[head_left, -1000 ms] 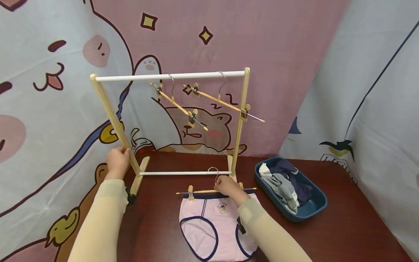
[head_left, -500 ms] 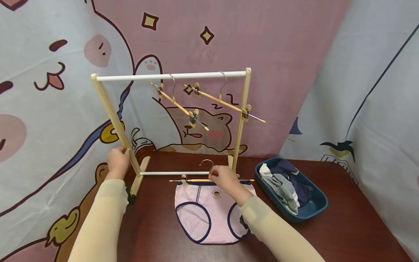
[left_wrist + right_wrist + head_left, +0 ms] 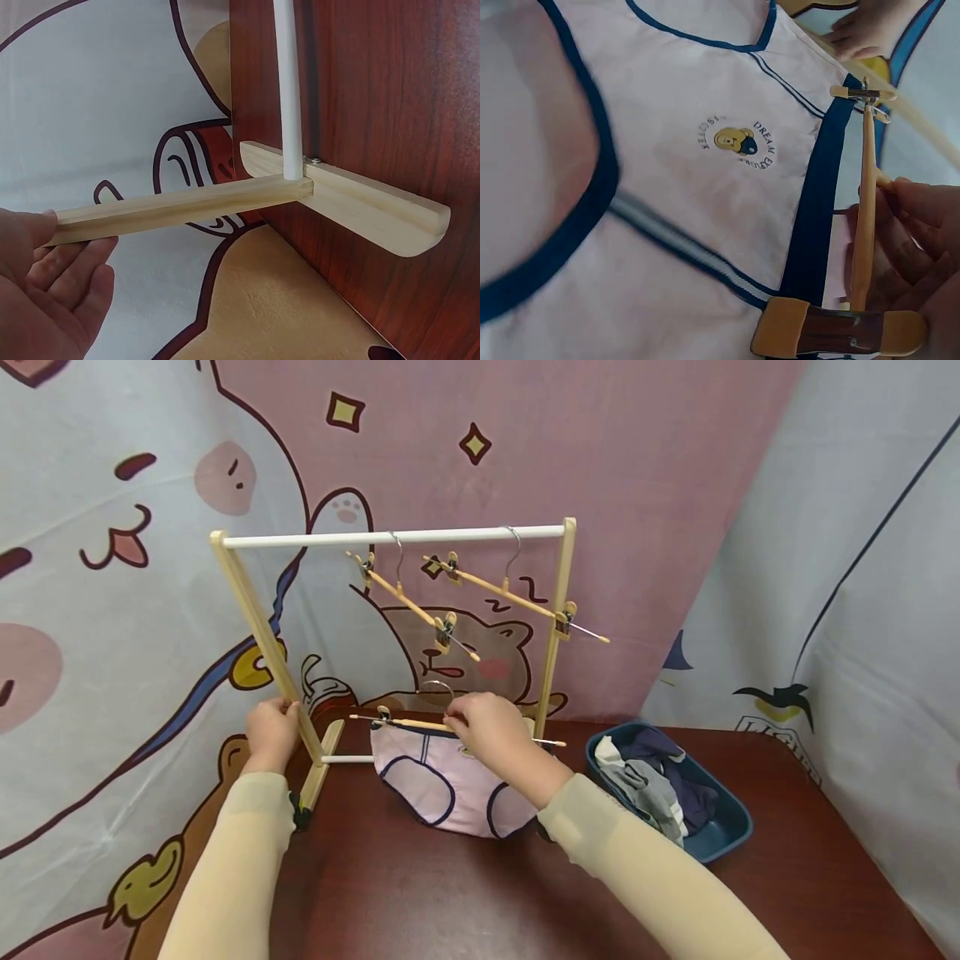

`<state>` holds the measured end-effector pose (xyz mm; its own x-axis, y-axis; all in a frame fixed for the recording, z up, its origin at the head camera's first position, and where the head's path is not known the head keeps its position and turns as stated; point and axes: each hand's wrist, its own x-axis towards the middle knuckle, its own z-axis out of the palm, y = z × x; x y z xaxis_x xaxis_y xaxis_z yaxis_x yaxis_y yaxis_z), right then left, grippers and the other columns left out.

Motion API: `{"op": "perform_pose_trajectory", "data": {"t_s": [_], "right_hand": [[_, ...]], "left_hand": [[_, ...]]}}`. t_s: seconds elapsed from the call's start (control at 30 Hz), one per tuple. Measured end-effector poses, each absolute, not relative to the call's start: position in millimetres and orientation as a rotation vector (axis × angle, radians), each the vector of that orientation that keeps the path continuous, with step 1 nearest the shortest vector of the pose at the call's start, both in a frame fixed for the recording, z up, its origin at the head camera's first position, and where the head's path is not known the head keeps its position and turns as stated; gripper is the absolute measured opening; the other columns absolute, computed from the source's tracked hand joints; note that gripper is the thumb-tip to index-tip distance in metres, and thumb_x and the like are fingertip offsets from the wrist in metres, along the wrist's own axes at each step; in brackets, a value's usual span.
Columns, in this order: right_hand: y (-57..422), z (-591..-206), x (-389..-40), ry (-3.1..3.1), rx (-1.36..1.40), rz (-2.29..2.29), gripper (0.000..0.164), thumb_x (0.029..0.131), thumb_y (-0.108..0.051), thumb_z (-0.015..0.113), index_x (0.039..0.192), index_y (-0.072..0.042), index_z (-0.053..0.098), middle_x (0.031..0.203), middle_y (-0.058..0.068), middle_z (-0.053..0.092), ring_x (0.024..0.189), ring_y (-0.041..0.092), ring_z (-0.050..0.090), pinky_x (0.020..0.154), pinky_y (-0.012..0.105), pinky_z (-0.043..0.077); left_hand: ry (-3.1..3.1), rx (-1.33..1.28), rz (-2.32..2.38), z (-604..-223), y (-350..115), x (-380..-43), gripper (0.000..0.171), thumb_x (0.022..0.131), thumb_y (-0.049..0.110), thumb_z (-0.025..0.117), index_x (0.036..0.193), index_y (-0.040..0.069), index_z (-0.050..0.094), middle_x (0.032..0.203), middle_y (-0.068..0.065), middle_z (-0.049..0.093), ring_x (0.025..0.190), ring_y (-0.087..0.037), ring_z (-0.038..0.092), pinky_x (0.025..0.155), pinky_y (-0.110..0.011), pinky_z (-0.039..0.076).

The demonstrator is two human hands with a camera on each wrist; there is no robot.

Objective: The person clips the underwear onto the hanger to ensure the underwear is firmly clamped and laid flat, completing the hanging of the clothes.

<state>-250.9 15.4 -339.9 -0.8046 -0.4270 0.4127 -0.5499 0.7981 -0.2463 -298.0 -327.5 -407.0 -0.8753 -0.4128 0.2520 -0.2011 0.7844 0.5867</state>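
My left hand [image 3: 272,732] grips the left wooden post [image 3: 172,212] of a small garment rack low down, thumb on one side and fingers on the other. With my right hand [image 3: 491,737] I pinch a wooden clip hanger [image 3: 864,217] near the base of its metal hook. Pink underpants [image 3: 420,768] with navy trim hang from it by clips at the waistband. The hanger is held in front of the rack, above its lower white bar [image 3: 348,759]. Two other clip hangers [image 3: 416,606] hang from the white top bar [image 3: 315,539], with no clothes on them.
A blue basin [image 3: 738,831] with grey, white and navy clothes [image 3: 652,777] stands on the right of the dark red table [image 3: 375,893]. A printed cloth [image 3: 637,460] covers the wall behind the rack.
My right hand has lifted the hanger with the underpants up, forward and to the left, from the table toward the rack. My left hand stays on the post.
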Motion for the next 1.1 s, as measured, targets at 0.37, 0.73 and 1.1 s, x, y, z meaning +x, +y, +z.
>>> {"op": "perform_pose_trajectory", "data": {"t_s": [0.37,0.73,1.1], "right_hand": [[-32,-259,-240,-2.679,0.796,0.424,0.019,0.098,-0.03,0.051,0.098,-0.02,0.067,0.085,-0.006,0.067,0.071,0.01,0.062,0.06,0.031,0.049],[-42,-225,-260,-2.99,0.761,0.827,0.013,0.087,-0.015,0.067,0.097,-0.008,0.071,0.089,0.003,0.07,0.077,0.012,0.058,0.075,0.024,0.047],[-37,-217,-244,-2.748,0.807,-0.151,0.025,0.094,-0.014,0.056,0.113,-0.028,0.065,0.098,-0.006,0.068,0.089,0.019,0.062,0.075,0.037,0.048]], "left_hand": [[-2.571,0.482,-0.824,-412,-329,-299,0.033,0.098,0.022,0.049,0.109,-0.005,0.066,0.103,-0.026,0.066,0.091,-0.041,0.063,0.077,-0.049,0.051],[-2.529,0.473,-0.761,-411,-328,-300,0.029,0.096,0.019,0.051,0.102,-0.003,0.068,0.099,-0.026,0.067,0.091,-0.044,0.06,0.079,-0.051,0.047],[-2.55,0.509,-0.771,-413,-326,-300,0.031,0.098,0.021,0.05,0.104,-0.004,0.067,0.095,-0.026,0.067,0.083,-0.04,0.063,0.07,-0.047,0.051]]}}
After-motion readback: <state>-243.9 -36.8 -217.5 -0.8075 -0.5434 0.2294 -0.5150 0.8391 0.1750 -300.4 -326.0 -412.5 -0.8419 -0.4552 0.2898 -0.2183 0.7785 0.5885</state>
